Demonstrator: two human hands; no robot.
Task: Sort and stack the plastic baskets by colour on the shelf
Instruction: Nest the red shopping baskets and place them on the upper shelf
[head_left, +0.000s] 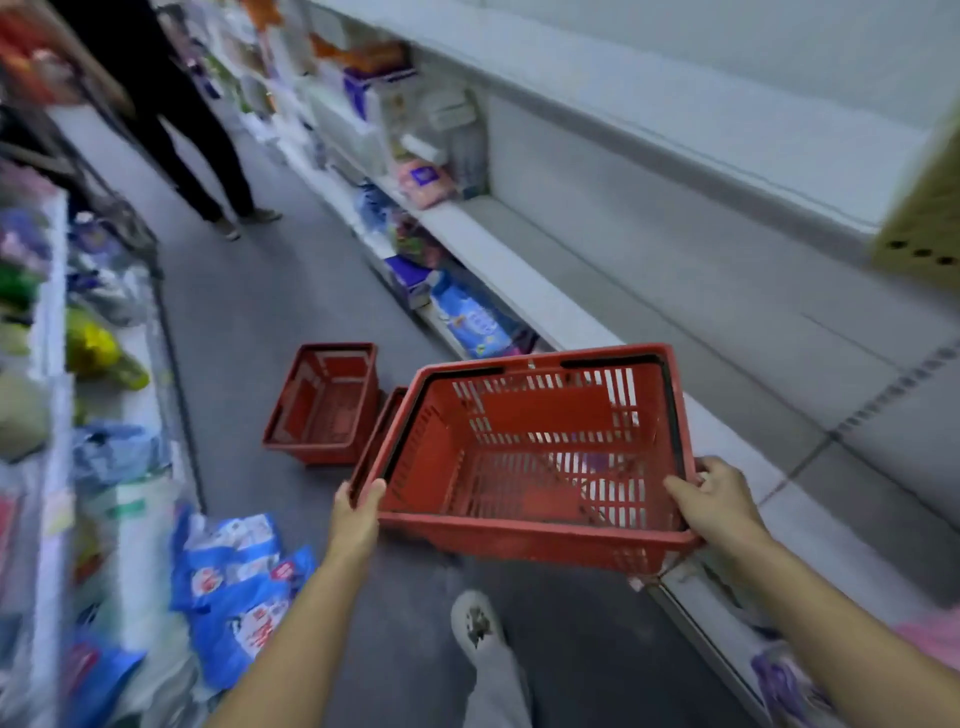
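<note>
a red basket (530, 457) is held in the air over the aisle floor (249, 312), beside the white shelf (519, 270). its near left corner is gripped by the left hand (358, 514), thumb curled over the rim; its near right corner is gripped by the right hand (714, 501). beyond it, two more red baskets (324, 402) are seen on the floor. farther off, a person's legs (202, 145) are seen.

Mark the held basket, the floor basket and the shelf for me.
held basket (545, 415): head view, far inner wall.
floor basket (324, 405): head view, inside bottom.
shelf (519, 260): head view, bare board.
</note>
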